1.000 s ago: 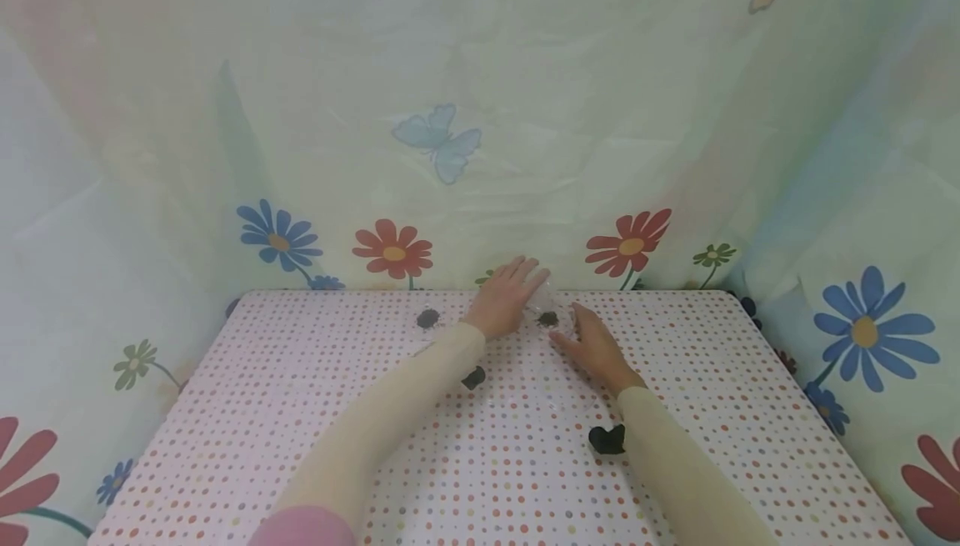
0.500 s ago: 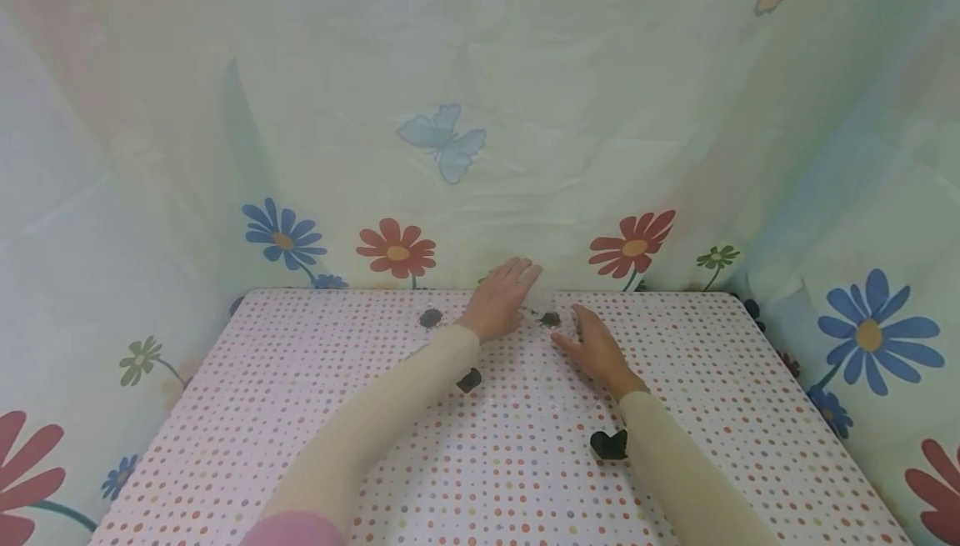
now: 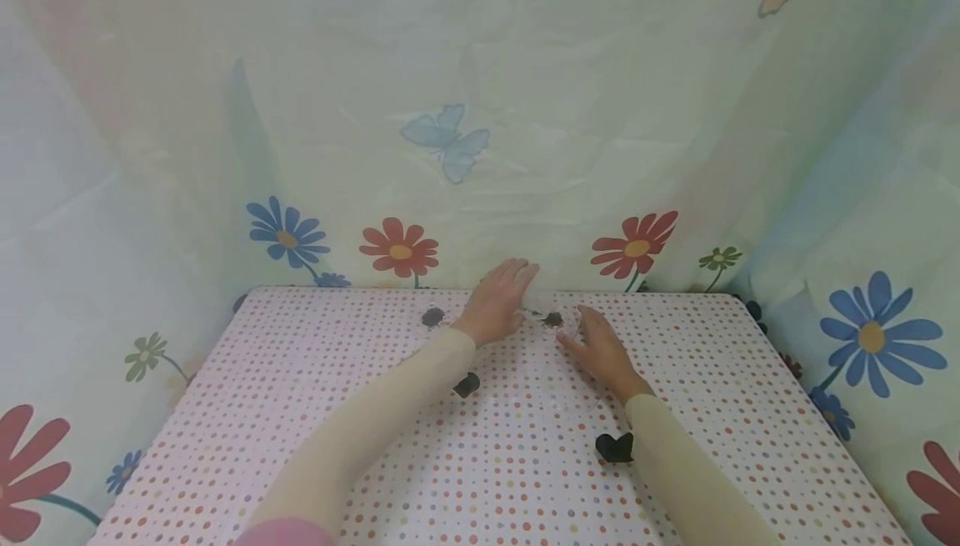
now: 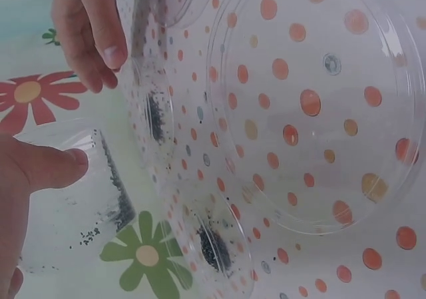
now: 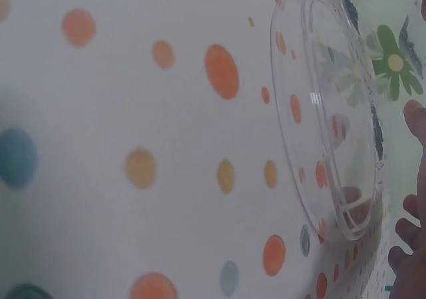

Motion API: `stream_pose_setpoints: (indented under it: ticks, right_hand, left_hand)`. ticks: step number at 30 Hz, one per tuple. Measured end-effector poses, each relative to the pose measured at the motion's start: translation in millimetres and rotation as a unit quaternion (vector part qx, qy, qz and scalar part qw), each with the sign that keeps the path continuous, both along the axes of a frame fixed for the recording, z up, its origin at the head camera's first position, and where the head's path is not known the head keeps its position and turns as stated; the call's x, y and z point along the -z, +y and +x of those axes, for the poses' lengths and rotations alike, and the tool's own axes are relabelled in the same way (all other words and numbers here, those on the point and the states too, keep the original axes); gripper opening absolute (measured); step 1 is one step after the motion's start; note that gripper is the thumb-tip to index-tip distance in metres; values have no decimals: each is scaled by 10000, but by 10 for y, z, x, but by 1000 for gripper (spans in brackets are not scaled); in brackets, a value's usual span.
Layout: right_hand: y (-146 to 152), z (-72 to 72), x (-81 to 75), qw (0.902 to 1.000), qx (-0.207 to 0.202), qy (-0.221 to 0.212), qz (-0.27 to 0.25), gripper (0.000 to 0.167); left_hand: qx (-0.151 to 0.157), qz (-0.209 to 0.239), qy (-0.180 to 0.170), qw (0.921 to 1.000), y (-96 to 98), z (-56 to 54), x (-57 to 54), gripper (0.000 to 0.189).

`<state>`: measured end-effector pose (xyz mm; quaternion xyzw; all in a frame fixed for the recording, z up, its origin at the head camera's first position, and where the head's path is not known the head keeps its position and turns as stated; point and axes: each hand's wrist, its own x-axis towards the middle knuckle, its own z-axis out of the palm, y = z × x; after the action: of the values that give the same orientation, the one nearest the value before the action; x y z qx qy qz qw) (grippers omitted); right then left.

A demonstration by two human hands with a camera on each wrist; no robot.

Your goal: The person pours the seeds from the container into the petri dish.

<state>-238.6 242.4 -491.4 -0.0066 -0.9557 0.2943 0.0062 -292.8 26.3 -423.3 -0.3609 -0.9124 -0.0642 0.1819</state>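
My left hand (image 3: 491, 306) is over the far edge of the dotted table. In the left wrist view it grips a clear, thin-walled container (image 4: 50, 209), tilted, with black grains gathered along one side; the thumb lies against its wall. Just to its right, my right hand (image 3: 603, 356) hovers with loosely bent fingers and nothing in them. Between the hands sits a small clear dish with a dark pile of grains (image 3: 552, 319). Left of my left hand is another dark pile (image 3: 432, 317). The left wrist view shows both heaps in shallow clear dishes (image 4: 247, 272).
A large round clear dish (image 4: 313, 229) lies nearer me on the table (image 3: 450, 488); the right wrist view shows its raised rim (image 5: 293, 179). Part of another clear dish (image 4: 183, 16) appears beyond it. A flower-printed curtain (image 3: 450, 46) hangs right behind the table edge.
My left hand has shifted slightly left, away from the right dish, and the clear container is less visible in the head view. The right hand has barely moved.
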Motion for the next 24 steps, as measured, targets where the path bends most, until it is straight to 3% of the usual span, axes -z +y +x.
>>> stream_pose_setpoints:
  ticks: [15, 24]
  right_hand:
    - [-30, 50, -95, 9994, -160, 121, 279, 79]
    - [-41, 69, -121, 9984, -303, 351, 327, 78]
  left_hand:
    - [-59, 571, -233, 9981, -123, 72, -35, 87]
    - [-209, 657, -153, 9975, -202, 105, -20, 87]
